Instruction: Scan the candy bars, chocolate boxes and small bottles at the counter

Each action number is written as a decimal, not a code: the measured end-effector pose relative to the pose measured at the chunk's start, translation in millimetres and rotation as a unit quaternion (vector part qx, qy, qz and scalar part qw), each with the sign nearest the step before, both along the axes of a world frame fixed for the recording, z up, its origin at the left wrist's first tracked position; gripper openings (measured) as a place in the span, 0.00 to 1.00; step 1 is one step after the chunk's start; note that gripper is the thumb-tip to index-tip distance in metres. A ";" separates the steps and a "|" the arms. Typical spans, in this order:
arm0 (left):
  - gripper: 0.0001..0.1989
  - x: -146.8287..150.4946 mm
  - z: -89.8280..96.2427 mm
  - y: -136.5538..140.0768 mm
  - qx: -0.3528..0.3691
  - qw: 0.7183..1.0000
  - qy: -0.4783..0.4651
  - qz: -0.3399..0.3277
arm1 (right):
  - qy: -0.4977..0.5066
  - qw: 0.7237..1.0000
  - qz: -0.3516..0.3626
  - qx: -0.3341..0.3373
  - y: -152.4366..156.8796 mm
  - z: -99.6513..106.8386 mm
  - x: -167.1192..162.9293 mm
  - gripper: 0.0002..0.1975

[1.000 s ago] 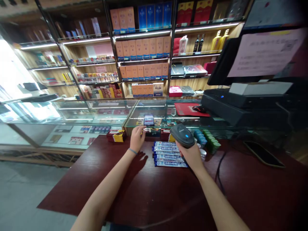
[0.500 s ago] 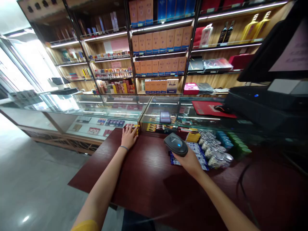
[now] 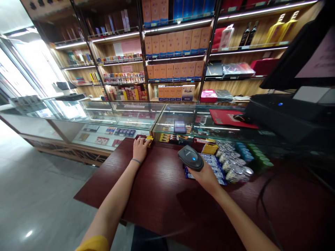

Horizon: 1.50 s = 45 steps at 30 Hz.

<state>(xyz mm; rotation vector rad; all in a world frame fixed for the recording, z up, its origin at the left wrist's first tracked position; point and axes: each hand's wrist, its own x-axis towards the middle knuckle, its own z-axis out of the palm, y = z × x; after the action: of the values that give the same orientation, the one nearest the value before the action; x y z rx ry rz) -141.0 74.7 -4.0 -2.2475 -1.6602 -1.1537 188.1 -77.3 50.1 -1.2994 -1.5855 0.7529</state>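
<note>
My right hand [image 3: 208,177] is wrapped round the handle of a black barcode scanner [image 3: 191,157], which shows a lit blue light. Beneath the scanner lie blue-and-white packets [image 3: 215,169], partly hidden by it and the hand. At the counter's far left, my left hand [image 3: 140,149] has its fingers curled down on a red-and-yellow packet [image 3: 149,139]. Most of that packet is covered by the hand, at the foot of the glass case.
Silver-topped cans [image 3: 234,172], blue cans [image 3: 244,153] and green cans [image 3: 261,158] stand on the dark red counter [image 3: 157,188]. Yellow-and-brown packets [image 3: 208,148] lie behind. A glass display case [image 3: 125,120] borders the counter; a monitor [image 3: 295,59] looms at right.
The fingers of my left hand have drawn in from spread to curled over the red-and-yellow packet. My right hand and the scanner stay almost where they were.
</note>
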 end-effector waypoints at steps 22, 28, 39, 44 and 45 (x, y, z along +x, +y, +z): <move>0.14 143.5 22.2 -62.7 -0.173 0.526 -0.815 -0.169 | -0.037 0.996 -0.082 0.020 -5.9 4.7 20.3 0.23; 0.12 139.1 12.8 -64.1 -0.174 0.512 -0.825 -0.164 | -0.134 0.989 -0.048 -0.027 -6.0 -0.8 14.1 0.27; 0.12 138.6 12.1 -62.1 -0.167 0.510 -0.827 -0.167 | -0.132 0.990 -0.029 -0.047 -7.7 3.8 15.9 0.26; 0.17 138.9 10.6 -62.3 -0.165 0.547 -0.802 -0.175 | -0.115 0.992 -0.047 -0.029 -7.4 8.6 19.3 0.22; 0.18 139.6 11.4 -62.8 -0.163 0.559 -0.793 -0.177 | -0.112 0.992 -0.058 -0.027 -7.0 9.7 21.6 0.21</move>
<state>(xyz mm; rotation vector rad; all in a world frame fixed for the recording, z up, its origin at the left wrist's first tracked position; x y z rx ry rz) -1.4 12.0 7.4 -1.1965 -1.5524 -3.9447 209.7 -84.3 59.8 -1.5462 -1.6585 0.5982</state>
